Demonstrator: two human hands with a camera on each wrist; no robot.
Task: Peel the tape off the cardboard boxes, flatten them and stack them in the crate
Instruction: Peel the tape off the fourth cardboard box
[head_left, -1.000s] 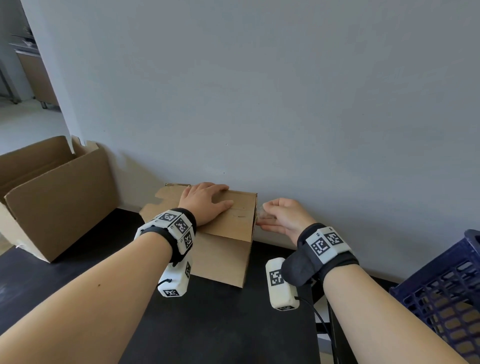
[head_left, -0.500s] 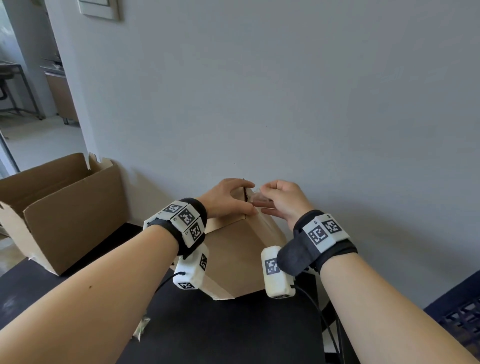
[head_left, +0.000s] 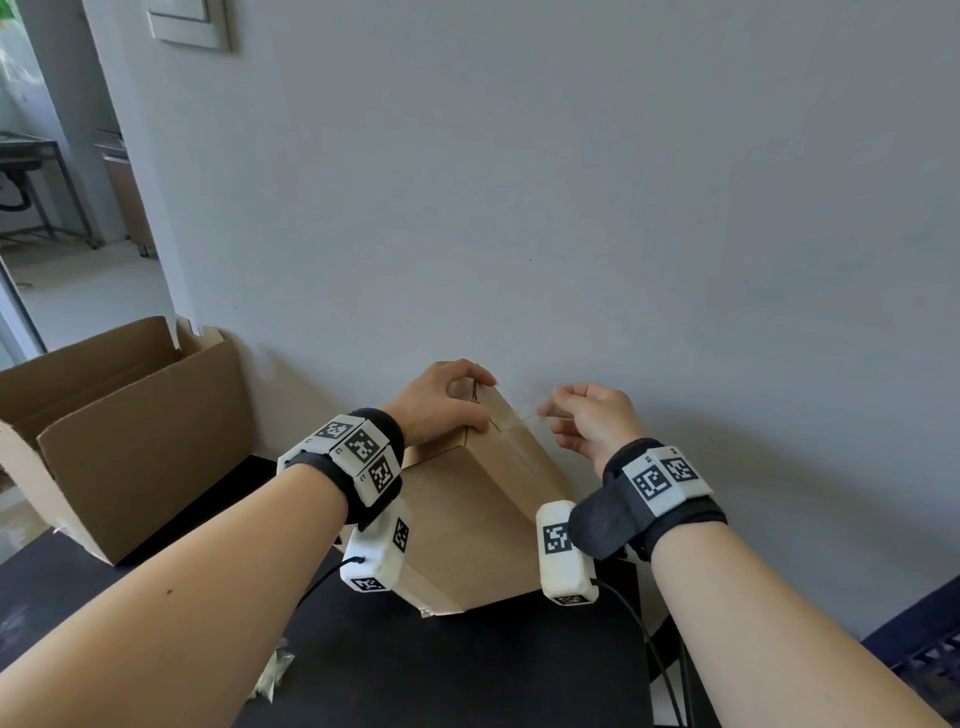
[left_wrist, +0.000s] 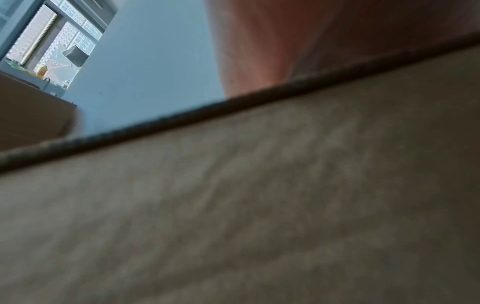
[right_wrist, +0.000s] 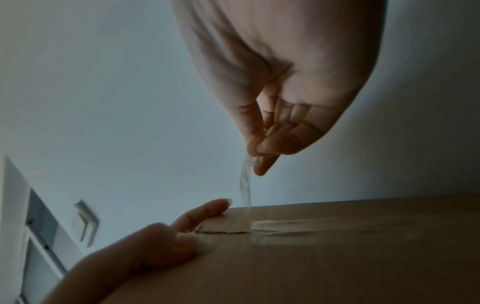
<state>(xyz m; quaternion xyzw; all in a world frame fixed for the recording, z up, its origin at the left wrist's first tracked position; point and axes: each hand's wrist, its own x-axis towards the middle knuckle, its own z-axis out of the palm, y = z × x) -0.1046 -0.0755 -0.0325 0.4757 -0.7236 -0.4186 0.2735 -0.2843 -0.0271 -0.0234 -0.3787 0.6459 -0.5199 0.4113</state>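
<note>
- Table (head_left: 467, 670), dark: tilted box (head_left: 467, 519) near its far edge.
- Left hand (head_left: 441, 402): grips the box's top corner.
- Right hand (head_left: 592, 421): pinches clear tape (right_wrist: 245, 185), part-peeled from the box.
- Open box (head_left: 130, 431): far-left corner.

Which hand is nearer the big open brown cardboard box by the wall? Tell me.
Left. The left hand grips the tilted taped box just right of the big open brown cardboard box; the right hand, pinching clear tape, is farther right.

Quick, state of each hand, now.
Left hand: grip closed on the taped box.
Right hand: grip pinching the clear tape, peeling it.
</note>
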